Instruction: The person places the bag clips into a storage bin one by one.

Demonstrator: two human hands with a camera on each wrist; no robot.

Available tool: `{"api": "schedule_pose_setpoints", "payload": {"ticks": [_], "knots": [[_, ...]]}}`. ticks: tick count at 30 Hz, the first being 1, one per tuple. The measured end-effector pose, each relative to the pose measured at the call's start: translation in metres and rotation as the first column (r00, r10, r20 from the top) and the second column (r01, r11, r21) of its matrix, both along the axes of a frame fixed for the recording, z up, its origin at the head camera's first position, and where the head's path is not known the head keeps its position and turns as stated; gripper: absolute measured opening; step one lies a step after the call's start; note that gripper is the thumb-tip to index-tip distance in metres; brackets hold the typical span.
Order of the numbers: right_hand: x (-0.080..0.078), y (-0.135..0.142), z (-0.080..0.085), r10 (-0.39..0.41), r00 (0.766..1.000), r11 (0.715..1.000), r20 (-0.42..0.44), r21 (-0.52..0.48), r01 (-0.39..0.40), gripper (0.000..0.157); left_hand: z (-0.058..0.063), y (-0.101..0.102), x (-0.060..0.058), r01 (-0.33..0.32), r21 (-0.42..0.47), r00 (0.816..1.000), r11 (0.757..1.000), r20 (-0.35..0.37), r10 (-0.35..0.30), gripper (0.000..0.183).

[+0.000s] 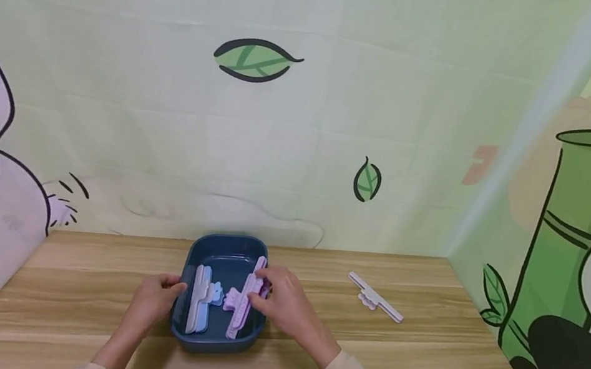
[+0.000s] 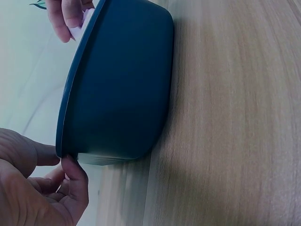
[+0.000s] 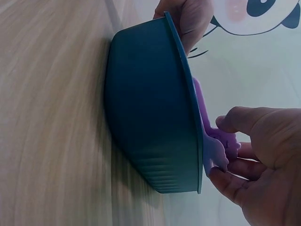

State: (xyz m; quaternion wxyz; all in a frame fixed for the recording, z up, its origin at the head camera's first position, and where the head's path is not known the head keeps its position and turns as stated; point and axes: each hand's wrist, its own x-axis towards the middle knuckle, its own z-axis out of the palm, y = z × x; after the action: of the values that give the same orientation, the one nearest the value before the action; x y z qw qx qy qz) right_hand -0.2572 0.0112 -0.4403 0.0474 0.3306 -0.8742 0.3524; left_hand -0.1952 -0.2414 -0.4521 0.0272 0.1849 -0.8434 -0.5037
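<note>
A dark blue rectangular plastic basin point(image 1: 210, 346) stands on the table. My left hand point(image 1: 155, 296) pinches its left rim between thumb and fingers, as the left wrist view shows at the rim point(image 2: 60, 136). Over the right side of the basin, my right hand point(image 1: 287, 304) holds a purple bag clip point(image 1: 241, 306) by thumb and fingertips. In the right wrist view a paler lilac clip point(image 3: 214, 153) lies against the purple clip point(image 3: 201, 103) there. Inside on the left rest a whitish clip point(image 1: 194, 306) and a light blue clip point(image 1: 216, 293), side by side.
One pale pink-white clip point(image 1: 378, 298) lies on the wooden table point(image 1: 417, 365), right of the basin. A printed cloth backdrop point(image 1: 296, 178) with leaves, bamboo and pandas rises behind the table and along its sides.
</note>
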Motion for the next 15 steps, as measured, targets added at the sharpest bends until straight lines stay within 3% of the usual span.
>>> {"api": "schedule_pose_setpoints", "payload": {"ticks": [15], "knots": [[-0.0024,-0.0018,-0.0084,0.013,1.000,0.996,-0.024,0.090,-0.011,0.041,-0.0011,-0.0005,0.0006,0.004,0.014,1.000,1.000,-0.005,-0.004,0.034]]}}
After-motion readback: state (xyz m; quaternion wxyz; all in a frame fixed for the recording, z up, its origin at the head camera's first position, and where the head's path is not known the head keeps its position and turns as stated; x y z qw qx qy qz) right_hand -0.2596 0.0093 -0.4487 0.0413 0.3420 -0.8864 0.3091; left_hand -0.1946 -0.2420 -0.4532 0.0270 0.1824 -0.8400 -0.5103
